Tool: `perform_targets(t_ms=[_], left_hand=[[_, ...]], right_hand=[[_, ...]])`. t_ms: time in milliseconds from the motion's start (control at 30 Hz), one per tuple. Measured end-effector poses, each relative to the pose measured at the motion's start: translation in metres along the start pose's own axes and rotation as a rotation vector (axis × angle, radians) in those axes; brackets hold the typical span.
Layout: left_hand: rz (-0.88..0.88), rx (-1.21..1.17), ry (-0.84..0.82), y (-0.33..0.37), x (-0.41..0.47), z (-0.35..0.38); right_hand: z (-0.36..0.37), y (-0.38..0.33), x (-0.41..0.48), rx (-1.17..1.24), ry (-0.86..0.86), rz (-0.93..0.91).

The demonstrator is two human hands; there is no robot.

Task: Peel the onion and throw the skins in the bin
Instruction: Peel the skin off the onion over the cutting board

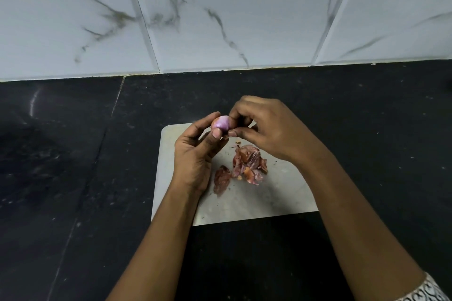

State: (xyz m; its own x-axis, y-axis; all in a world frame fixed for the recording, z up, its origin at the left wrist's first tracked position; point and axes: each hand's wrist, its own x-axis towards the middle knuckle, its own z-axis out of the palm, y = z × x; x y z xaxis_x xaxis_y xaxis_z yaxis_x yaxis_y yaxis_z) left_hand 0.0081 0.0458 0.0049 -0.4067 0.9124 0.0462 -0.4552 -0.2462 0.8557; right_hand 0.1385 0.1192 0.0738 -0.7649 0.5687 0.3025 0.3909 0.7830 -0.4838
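Note:
A small purple onion is held above the far edge of a pale cutting board. My left hand grips it between thumb and fingertips. My right hand pinches at the onion's right side with thumb and forefinger. Much of the onion's surface looks smooth and bare. A heap of reddish-brown skins lies on the board below my hands, with a separate piece of skin to its left. No bin is in view.
The board lies on a black stone counter. A white marbled tile wall rises behind the counter. A dark object shows at the right edge.

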Motion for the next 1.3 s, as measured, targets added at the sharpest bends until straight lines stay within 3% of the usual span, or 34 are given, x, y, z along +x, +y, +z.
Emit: perform_targets(t_ms=[167, 333, 933, 1300], left_hand=[[0.004, -0.028, 0.029, -0.001, 0.002, -0.002], [0.055, -0.014, 0.028, -0.004, 0.003, -0.002], [0.232, 0.079, 0.028, -0.01, 0.006, -0.009], [0.232, 0.024, -0.007, -0.011, 0.009, -0.011]], right_hand=[[-0.01, 0.007, -0.002, -0.047, -0.046, 0.085], [-0.007, 0.001, -0.001, 0.106, 0.008, 0.198], [0.026, -0.01, 0.003, -0.164, 0.298, 0.012], [0.031, -0.009, 0.003, -0.013, 0.426, 0.111]])
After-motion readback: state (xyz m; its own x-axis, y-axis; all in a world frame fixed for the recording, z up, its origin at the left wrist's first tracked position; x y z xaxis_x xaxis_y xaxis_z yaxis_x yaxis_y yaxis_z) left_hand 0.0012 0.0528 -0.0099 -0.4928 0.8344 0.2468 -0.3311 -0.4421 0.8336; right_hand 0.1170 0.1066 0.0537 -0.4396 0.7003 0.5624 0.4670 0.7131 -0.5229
